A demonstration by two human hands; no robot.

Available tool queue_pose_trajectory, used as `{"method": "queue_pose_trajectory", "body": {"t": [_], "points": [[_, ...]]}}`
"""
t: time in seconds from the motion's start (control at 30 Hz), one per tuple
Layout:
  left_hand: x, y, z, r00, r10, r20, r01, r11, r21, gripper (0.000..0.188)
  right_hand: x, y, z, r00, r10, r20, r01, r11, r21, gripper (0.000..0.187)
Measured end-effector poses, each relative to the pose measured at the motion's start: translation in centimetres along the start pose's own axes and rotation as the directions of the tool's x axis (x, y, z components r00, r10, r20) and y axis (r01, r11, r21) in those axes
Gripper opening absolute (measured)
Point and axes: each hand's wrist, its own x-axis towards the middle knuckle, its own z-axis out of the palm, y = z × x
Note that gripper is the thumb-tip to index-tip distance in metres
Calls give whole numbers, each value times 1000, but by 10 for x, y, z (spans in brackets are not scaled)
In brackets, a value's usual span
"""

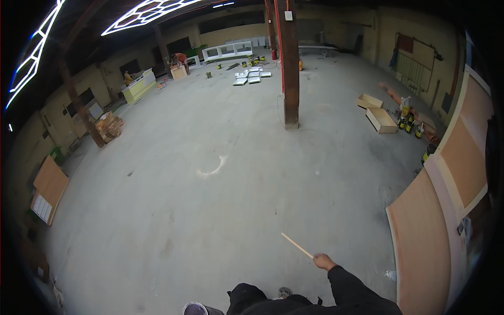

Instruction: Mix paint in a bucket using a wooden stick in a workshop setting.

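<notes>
Out in front of me at the lower right, my right hand [324,261] is closed around one end of a thin, pale wooden stick [297,245]. The stick points forward and to the left, above the grey floor. A black sleeve covers the right arm. My left hand does not show. At the bottom edge, left of my dark-clothed leg, the upper part of a bucket [197,308] is visible with a greyish inside. Whether anything holds the bucket is hidden.
Large curved wooden panels [420,241] stand close on my right. A brown pillar [291,79] rises ahead. Beyond it to the right lie open wooden boxes [381,121] and several cans [409,125]. White panels [253,77] rest on the far floor, near a bending person [179,60].
</notes>
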Motion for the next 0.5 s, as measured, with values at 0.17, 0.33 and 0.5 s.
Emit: {"method": "queue_pose_trajectory", "body": {"t": [0.17,0.33,0.5], "points": [[97,38,-43,998,-45,34,47,997,-68,22,176,-121,-90,999,-4,-52,15,979,204,33],[203,81,-121,994,-53,92,62,993,-102,23,231,-121,-79,999,31,39,-33,997,64,34],[304,138,-184,986,-56,160,75,990,-116,25,210,-89,-59,911,385,147,-388,922,-10,31]]}}
